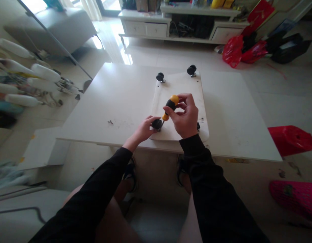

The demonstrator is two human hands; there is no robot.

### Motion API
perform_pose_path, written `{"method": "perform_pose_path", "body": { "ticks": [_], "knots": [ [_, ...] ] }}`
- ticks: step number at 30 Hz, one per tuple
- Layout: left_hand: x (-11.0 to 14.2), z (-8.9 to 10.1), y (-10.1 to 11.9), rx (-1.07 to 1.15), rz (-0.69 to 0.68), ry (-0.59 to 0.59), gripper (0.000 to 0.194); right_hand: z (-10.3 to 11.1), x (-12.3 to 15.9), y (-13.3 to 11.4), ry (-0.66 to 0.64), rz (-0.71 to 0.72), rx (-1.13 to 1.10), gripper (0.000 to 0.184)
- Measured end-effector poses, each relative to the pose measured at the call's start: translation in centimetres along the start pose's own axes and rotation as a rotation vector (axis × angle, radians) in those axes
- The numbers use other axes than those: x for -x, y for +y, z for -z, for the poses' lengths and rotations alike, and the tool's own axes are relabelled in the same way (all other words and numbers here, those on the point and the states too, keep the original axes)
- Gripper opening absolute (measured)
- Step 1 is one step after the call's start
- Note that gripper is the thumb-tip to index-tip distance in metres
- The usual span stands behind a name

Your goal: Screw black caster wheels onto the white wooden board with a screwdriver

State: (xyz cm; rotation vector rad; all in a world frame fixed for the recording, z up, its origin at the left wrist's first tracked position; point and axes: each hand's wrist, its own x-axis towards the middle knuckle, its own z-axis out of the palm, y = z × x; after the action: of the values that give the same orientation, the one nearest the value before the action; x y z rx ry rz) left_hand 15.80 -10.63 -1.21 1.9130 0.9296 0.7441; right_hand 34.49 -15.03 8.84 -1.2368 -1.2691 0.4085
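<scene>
1. White rectangular board with rounded corners (180, 90): lies flat on glossy white table (118, 98), short edge towards the wearer; fitted side up, apparently to bring the corner fittings within easy reach.
2. Black round-wheeled caster, near left corner (156, 124): stands wheel-up on the board, between left hand and metal shaft.
3. Left hand (144, 130): thumb and fingers bent around that caster in a light pinch, probably to steady it.
4. Screwdriver with bulbous yellow-and-black handle (170, 104): slants down, metal shaft reaching the caster's base, likely angled to clear the wheel; exact seating of the tip too small to tell.
5. Right hand (186, 117): fingers and thumb curled around the handle, apparently to control lean and twist.
6. Black caster, far left corner (160, 77), and black caster, far right corner (191, 70): stand wheel-up, apart from both hands.
7. Black fitting, near right corner (198, 126): mostly hidden by right hand; kind impossible to tell.
8. Small dark piece (110, 122): lies on the table, left of the board.
</scene>
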Motion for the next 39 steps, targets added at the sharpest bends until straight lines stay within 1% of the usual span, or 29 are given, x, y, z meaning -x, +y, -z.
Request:
{"method": "perform_pose_path", "body": {
  "ticks": [3,6,9,13,16,19,21,24,26,28,31,35,39],
  "knots": [
    [0.0,0.0,0.1,-0.008,-0.008,-0.001,0.062,0.0,0.1,-0.2,-0.026,0.014,-0.012,0.044],
    [0.0,-0.1,-0.1,-0.013,-0.021,0.005,0.06,0.1,0.2,-0.4,-0.084,0.056,-0.013,0.042],
    [-0.1,-0.2,-0.5,-0.021,-0.03,0.012,0.059,0.0,0.4,-0.4,-0.168,0.135,-0.012,0.041],
    [-0.2,-0.3,-0.9,-0.039,-0.034,0.027,0.055,0.0,0.7,-0.4,-0.255,0.255,0.034,0.049],
    [-0.1,-0.4,-0.7,-0.052,-0.021,0.029,0.053,0.0,0.7,-0.8,-0.281,0.328,0.106,0.043],
    [-0.1,-0.4,-0.5,-0.094,0.013,0.068,0.046,-0.1,0.7,-1.3,-0.282,0.389,0.114,0.037],
    [-0.1,-0.4,-0.5,-0.097,0.001,0.071,0.041,-0.2,0.8,-1.6,-0.279,0.411,0.097,0.039],
    [-0.1,-0.3,-0.7,-0.054,-0.048,0.032,0.045,-0.2,0.8,-1.6,-0.261,0.421,0.099,0.041],
    [-0.1,-0.2,-1.0,-0.05,-0.054,0.024,0.051,-0.2,0.7,-1.4,-0.244,0.427,0.124,0.036],
    [-0.1,-0.2,-1.1,-0.074,-0.032,0.033,0.054,-0.2,0.6,-1.3,-0.223,0.441,0.141,0.031],
    [-0.1,-0.3,-1.1,-0.074,-0.007,0.046,0.054,-0.1,0.5,-1.4,-0.214,0.466,0.129,0.028],
    [-0.2,-0.4,-0.7,-0.039,0.016,0.066,0.054,-0.1,0.6,-2.0,-0.227,0.468,0.075,0.033],
    [-0.3,-0.5,-0.9,-0.056,0.017,0.094,0.051,-0.6,0.7,-2.3,-0.185,0.455,0.073,0.025]
  ]
}}
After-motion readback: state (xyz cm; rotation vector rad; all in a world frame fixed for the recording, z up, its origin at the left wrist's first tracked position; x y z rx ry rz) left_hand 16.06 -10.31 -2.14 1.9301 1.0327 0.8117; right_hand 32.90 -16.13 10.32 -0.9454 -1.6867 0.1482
